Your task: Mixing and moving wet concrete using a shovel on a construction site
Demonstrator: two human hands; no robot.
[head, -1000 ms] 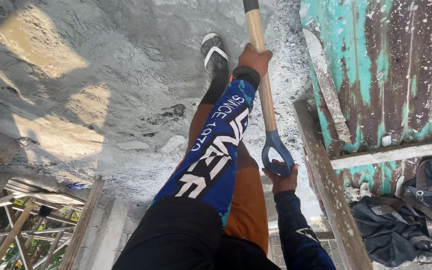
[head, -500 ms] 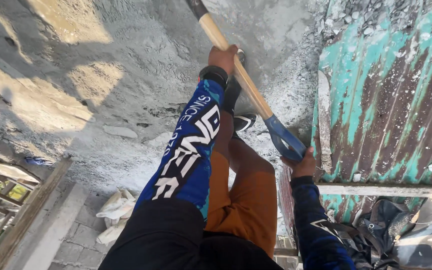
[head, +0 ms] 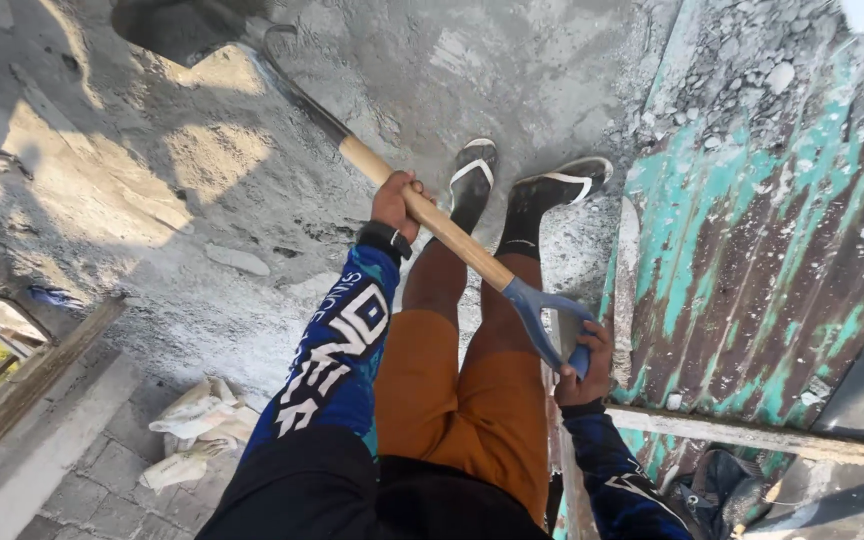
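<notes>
We clamp our left hand [head: 395, 203] around the shovel [head: 452, 243] shaft mid-frame, our right hand [head: 586, 363] gripping its blue handle lower right, blade in grey cement [head: 252, 150] upper left.

There is just one camera, worn on the person's head. It looks almost straight down over the body, close to the arms and legs. The left grip [head: 397, 205] sits near the middle, the right grip [head: 585, 362] lower and closer. Past the left grip, the top edge seems to cut the shovel [head: 452, 235] blade off.
</notes>
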